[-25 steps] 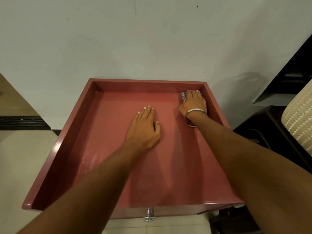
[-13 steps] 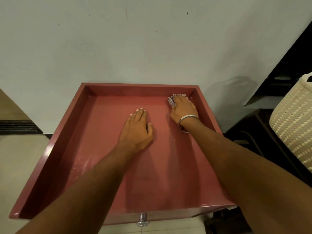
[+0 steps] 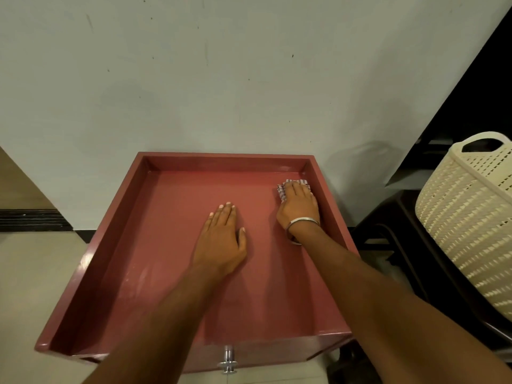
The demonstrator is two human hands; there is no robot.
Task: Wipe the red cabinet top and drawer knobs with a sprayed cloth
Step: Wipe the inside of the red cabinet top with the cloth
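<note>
The red cabinet top (image 3: 171, 245) is a shallow tray with raised edges, set against the wall. My right hand (image 3: 299, 209), a metal bangle on its wrist, lies flat over a checked cloth (image 3: 283, 189) and presses it down near the back right corner. Only the cloth's far and left edges show past my fingers. My left hand (image 3: 221, 239) rests flat, palm down, on the middle of the top. A shiny metal drawer knob (image 3: 228, 361) sticks out of the front face below the near edge.
A cream woven plastic basket (image 3: 471, 217) stands on dark furniture just right of the cabinet. The pale wall (image 3: 221, 92) rises directly behind the cabinet. Light floor tiles (image 3: 33, 273) lie to its left.
My right hand has slid the cloth a short way out of the back right corner, towards me. My left hand stays planted. The view has shifted, bringing more of the basket in.
</note>
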